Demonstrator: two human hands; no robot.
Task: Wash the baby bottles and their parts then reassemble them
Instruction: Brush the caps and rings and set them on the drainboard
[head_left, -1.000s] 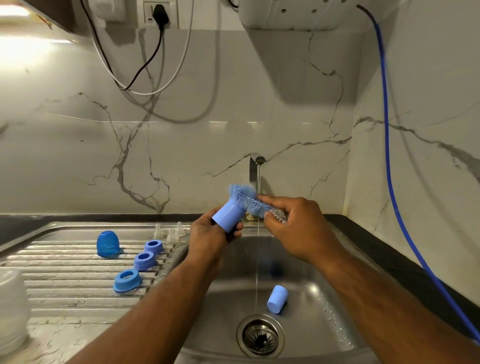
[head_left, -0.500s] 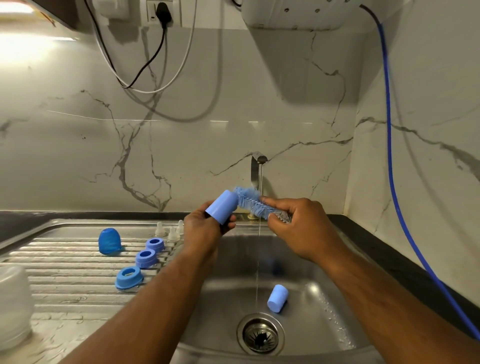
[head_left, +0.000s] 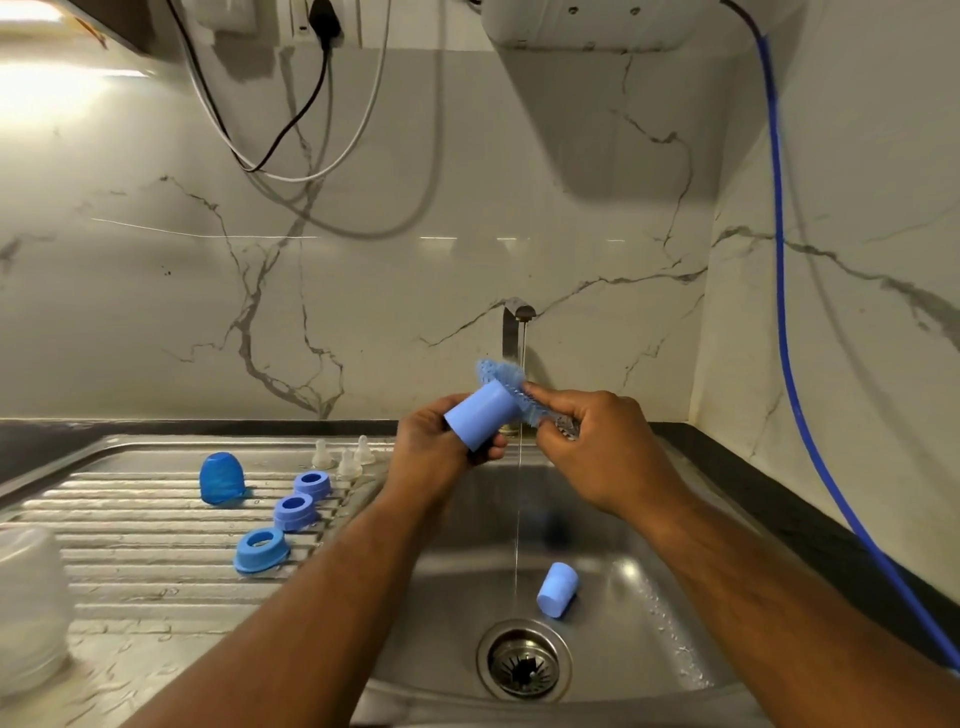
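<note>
While a thin stream of water (head_left: 518, 493) falls from the tap (head_left: 514, 325) into the sink (head_left: 649, 597), the left hand (head_left: 436, 457) is closed around a blue cap (head_left: 480, 415) held above the basin; the right hand (head_left: 597, 452) pinches a blue bristle brush (head_left: 506, 382), its bristles at the cap's mouth; a second blue cap (head_left: 557, 590) lies on its side near the drain (head_left: 523, 660); three blue collar rings (head_left: 293, 512), three clear teats (head_left: 344, 456) and a blue dome cover (head_left: 222, 478) stand on the drainboard (head_left: 130, 525).
</note>
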